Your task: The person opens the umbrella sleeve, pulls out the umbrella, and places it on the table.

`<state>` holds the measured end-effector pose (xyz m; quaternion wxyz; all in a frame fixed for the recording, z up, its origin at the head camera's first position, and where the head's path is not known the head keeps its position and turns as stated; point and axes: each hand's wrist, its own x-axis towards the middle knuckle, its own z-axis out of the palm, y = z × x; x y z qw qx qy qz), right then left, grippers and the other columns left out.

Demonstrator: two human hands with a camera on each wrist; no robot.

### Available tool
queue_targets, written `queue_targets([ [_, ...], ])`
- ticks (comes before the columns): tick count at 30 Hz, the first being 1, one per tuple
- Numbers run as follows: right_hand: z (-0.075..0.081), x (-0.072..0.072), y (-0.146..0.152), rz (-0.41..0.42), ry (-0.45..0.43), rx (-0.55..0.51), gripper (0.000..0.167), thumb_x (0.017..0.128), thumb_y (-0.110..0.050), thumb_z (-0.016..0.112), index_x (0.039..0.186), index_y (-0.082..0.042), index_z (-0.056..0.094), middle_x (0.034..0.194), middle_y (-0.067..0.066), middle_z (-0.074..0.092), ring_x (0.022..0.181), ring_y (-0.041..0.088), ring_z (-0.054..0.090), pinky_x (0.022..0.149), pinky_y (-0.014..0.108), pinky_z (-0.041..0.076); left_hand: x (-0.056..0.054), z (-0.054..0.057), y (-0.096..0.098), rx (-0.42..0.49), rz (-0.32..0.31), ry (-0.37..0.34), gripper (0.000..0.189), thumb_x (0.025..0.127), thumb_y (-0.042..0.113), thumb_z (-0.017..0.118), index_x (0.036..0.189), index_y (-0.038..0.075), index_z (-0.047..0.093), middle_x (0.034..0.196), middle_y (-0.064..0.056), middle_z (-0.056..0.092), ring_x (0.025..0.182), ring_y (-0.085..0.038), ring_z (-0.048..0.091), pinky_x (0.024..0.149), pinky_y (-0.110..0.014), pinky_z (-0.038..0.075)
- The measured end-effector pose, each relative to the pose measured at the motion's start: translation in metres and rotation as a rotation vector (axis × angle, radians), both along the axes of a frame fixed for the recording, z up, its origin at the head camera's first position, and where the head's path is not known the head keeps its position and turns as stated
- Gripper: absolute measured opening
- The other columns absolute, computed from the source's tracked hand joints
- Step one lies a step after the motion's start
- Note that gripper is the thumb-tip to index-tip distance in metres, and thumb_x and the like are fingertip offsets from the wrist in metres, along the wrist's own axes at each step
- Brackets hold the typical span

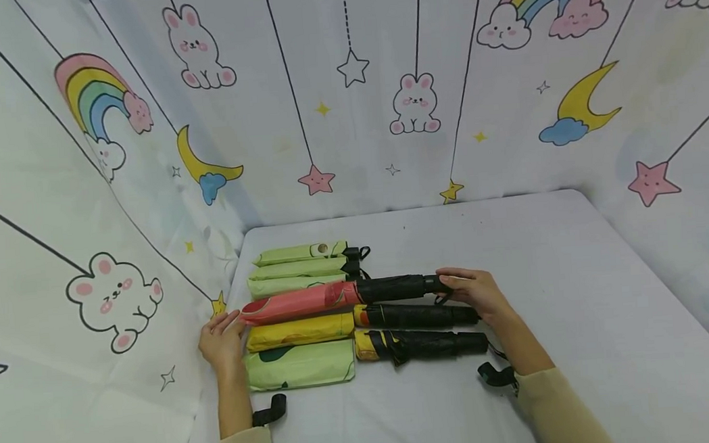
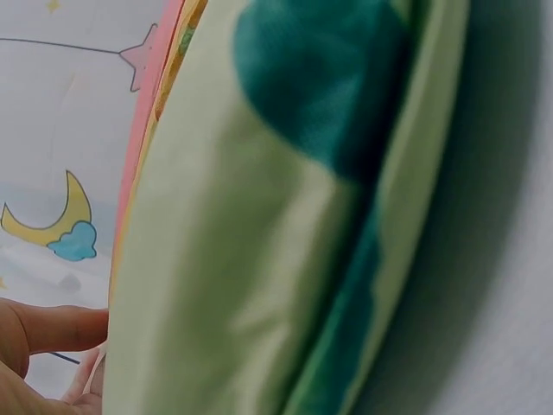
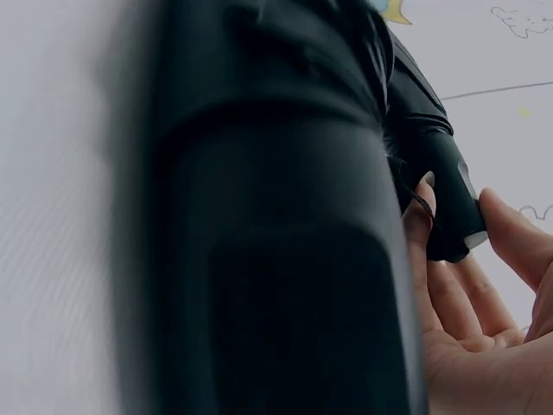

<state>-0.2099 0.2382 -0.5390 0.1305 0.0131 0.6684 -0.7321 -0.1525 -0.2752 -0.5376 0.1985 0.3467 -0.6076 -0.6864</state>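
Observation:
A folded umbrella, red on its left part and black on its right [image 1: 298, 303], spans between both hands in the head view. My left hand [image 1: 223, 338] pinches its red end with thumb and fingertips; in the left wrist view a green sleeve hides most of that grip. With thumb and fingers, my right hand [image 1: 475, 294] holds the black handle [image 3: 445, 194], seen beyond a nearer dark handle [image 3: 294, 285]. Just in front lie a yellow sleeve [image 1: 300, 331] and a black folded umbrella [image 1: 421, 315]. Nearest me are a light green sleeve [image 1: 300, 366] and another black umbrella [image 1: 423, 344].
Behind the red piece lie light green folded umbrellas [image 1: 299, 271] with black handles, side by side. Everything rests on a white-covered table [image 1: 545, 257], with a patterned white curtain [image 1: 362, 140] behind and at the sides. Black wrist mounts [image 1: 496, 375] stick out from both forearms.

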Motion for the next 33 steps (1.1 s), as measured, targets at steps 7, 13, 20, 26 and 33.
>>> queue_targets([
  [7, -0.008, -0.001, 0.011, 0.041, -0.008, -0.008, 0.059, 0.097, -0.024, 0.077, 0.143, 0.007, 0.057, 0.124, 0.006, 0.072, 0.099, 0.026, 0.077, 0.093, 0.038, 0.061, -0.001, -0.001, -0.002, 0.002, 0.007, 0.008, 0.048, 0.091, -0.008, 0.075, 0.133, -0.003, 0.054, 0.127, -0.020, 0.069, 0.087, -0.009, 0.074, 0.081, -0.023, 0.061],
  [13, -0.013, -0.001, 0.021, 0.067, -0.016, 0.023, 0.058, 0.099, -0.023, 0.074, 0.145, 0.007, 0.056, 0.122, 0.004, 0.074, 0.100, 0.025, 0.077, 0.091, 0.035, 0.061, -0.001, -0.003, -0.001, 0.023, 0.035, 0.031, 0.048, 0.089, -0.011, 0.074, 0.133, -0.003, 0.054, 0.118, -0.014, 0.073, 0.084, -0.009, 0.074, 0.075, -0.021, 0.061],
  [20, -0.018, -0.002, 0.035, 0.095, -0.032, 0.046, 0.053, 0.100, -0.022, 0.073, 0.143, 0.006, 0.059, 0.122, 0.003, 0.074, 0.103, 0.026, 0.076, 0.091, 0.034, 0.061, -0.001, -0.003, -0.001, 0.018, 0.055, 0.056, 0.049, 0.089, -0.014, 0.073, 0.133, -0.004, 0.054, 0.112, -0.012, 0.074, 0.089, -0.011, 0.074, 0.075, -0.021, 0.061],
  [26, -0.020, -0.004, 0.041, 0.142, -0.052, -0.003, 0.048, 0.100, -0.015, 0.071, 0.141, 0.008, 0.059, 0.125, 0.007, 0.073, 0.102, 0.027, 0.076, 0.093, 0.036, 0.060, 0.000, -0.002, -0.002, 0.007, 0.054, 0.048, 0.053, 0.088, -0.014, 0.072, 0.136, -0.006, 0.052, 0.118, -0.018, 0.071, 0.083, -0.010, 0.075, 0.077, -0.023, 0.062],
  [33, -0.023, -0.002, 0.047, 0.169, -0.083, 0.016, 0.049, 0.098, -0.014, 0.074, 0.140, 0.008, 0.060, 0.125, 0.010, 0.072, 0.101, 0.027, 0.076, 0.091, 0.034, 0.061, 0.003, -0.003, -0.003, -0.009, 0.036, 0.045, 0.054, 0.090, -0.014, 0.071, 0.140, -0.006, 0.052, 0.130, -0.026, 0.065, 0.084, -0.009, 0.073, 0.078, -0.022, 0.061],
])
